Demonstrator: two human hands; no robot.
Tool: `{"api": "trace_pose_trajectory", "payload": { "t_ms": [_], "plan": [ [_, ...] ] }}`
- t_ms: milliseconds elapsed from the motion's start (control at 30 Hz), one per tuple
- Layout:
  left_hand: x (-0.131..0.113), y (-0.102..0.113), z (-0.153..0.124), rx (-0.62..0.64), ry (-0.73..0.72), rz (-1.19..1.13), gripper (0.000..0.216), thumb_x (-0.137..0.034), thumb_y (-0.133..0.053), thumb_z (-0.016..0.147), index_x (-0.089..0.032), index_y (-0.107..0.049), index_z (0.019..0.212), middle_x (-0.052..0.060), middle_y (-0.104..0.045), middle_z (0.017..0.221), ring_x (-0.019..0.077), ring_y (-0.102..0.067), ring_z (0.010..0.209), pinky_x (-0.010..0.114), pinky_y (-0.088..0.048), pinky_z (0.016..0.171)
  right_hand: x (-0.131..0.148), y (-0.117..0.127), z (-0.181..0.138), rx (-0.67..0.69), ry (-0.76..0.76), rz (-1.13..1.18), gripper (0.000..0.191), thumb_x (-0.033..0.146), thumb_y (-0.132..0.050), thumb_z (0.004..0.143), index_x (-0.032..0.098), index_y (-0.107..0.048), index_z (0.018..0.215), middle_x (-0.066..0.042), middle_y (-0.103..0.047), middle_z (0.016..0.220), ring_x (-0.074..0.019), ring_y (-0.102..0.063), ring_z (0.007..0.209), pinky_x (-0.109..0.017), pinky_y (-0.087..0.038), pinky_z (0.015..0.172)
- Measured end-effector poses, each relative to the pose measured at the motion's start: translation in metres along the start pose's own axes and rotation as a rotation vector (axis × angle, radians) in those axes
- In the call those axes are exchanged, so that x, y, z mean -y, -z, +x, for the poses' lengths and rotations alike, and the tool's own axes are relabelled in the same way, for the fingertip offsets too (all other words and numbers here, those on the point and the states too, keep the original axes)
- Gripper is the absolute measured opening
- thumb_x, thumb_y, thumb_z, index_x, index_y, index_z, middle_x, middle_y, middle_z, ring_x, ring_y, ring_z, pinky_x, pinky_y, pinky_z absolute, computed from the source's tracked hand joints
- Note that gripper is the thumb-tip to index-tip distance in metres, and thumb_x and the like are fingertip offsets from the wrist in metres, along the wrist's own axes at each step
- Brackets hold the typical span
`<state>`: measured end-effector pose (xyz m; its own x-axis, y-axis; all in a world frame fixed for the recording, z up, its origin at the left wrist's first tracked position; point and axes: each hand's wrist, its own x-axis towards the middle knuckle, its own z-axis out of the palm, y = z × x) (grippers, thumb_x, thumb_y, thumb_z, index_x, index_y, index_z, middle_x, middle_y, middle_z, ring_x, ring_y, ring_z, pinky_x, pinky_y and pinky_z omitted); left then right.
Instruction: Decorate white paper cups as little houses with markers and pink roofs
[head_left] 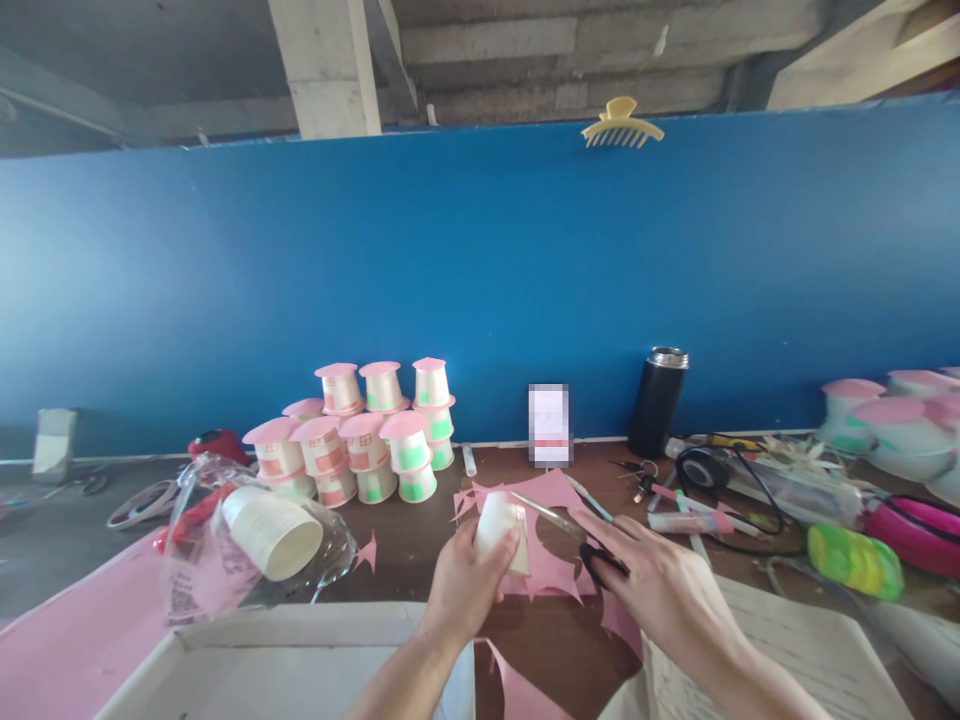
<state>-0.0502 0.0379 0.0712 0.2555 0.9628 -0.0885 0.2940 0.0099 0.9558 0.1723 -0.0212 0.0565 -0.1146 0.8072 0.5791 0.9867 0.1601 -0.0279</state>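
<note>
My left hand (474, 570) is wrapped round a white paper cup (501, 522) that has a small red drawing on its side. In my right hand (660, 585) is a pair of scissors (555, 518) with black handles. The metal blades point left, their tips close to the upper part of the cup; whether they touch it I cannot tell. Some fingers of the right hand lie stretched over the handles, so the grip is partly hidden. Beneath both hands lie cut scraps of pink paper (551, 580) with curved edges.
Stacked paper cups with pink lids (364, 440) stand at the back left. Nearer lies a bag of nested cups (274, 535). A white box (300, 625) sits in front. Toward the right are a black bottle (658, 405), cables, a yellow-green object (855, 562) and an open notebook (802, 650).
</note>
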Motion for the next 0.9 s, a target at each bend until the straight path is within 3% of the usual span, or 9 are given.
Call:
{"api": "trace_pose_trajectory", "payload": {
  "t_ms": [900],
  "plan": [
    [-0.0038,-0.0012,-0.0011,-0.015,0.027,0.055,0.041,-0.054,-0.054,0.082,-0.017,-0.063,0.096,-0.001,-0.059,0.064,0.0154,-0.057,0.048,0.027,-0.046,0.052,0.0014,-0.0004,0.0,0.021,0.014,-0.073,0.047,0.015,-0.06,0.083,0.032,-0.059,0.126,0.002,-0.069,0.081,-0.0142,-0.068,0.064,-0.022,-0.043,0.05]
  ]
}}
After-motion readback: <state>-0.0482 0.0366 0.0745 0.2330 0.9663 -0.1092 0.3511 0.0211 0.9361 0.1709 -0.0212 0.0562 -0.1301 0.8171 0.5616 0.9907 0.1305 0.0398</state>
